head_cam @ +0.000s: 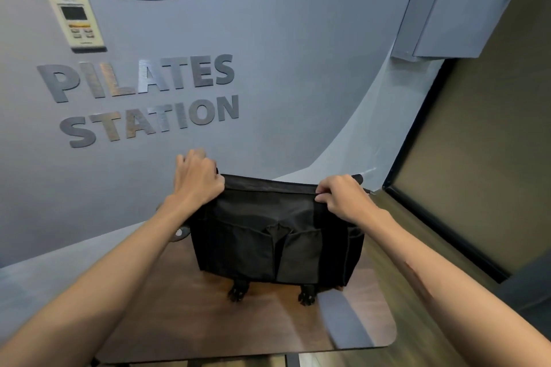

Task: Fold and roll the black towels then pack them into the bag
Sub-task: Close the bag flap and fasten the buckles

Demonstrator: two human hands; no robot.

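**One black bag, held at its top edge by two hands**

One black bag (277,232) stood upright on a brown wooden table (208,316) in the lower middle of the frame. Two hands held it, one at each top corner. The left hand (196,179), just left of centre, had its fingers curled over the bag's upper left corner, gripping the fabric there. The right hand (343,194), right of centre, pinched the top edge near the upper right corner between thumb and curled fingers. Between the two hands the top edge ran in a fairly straight line.

The side of the bag facing the camera carried at least two outer pockets (298,256), set side by side along its lower half. Below the bag's bottom edge two dark strap ends (237,293) lay on the table, one left of centre and one further right. No towel could be made out anywhere; whether any lay inside the bag could not be told.

Behind the table rose a grey wall. On it, in the left middle of the frame, stood two words in raised metal letters (140,98): "PILATES" above "STATION". One pale wall controller (76,19) with a small screen and buttons hung in the upper left. One dark panel (477,158) filled the right side of the frame.
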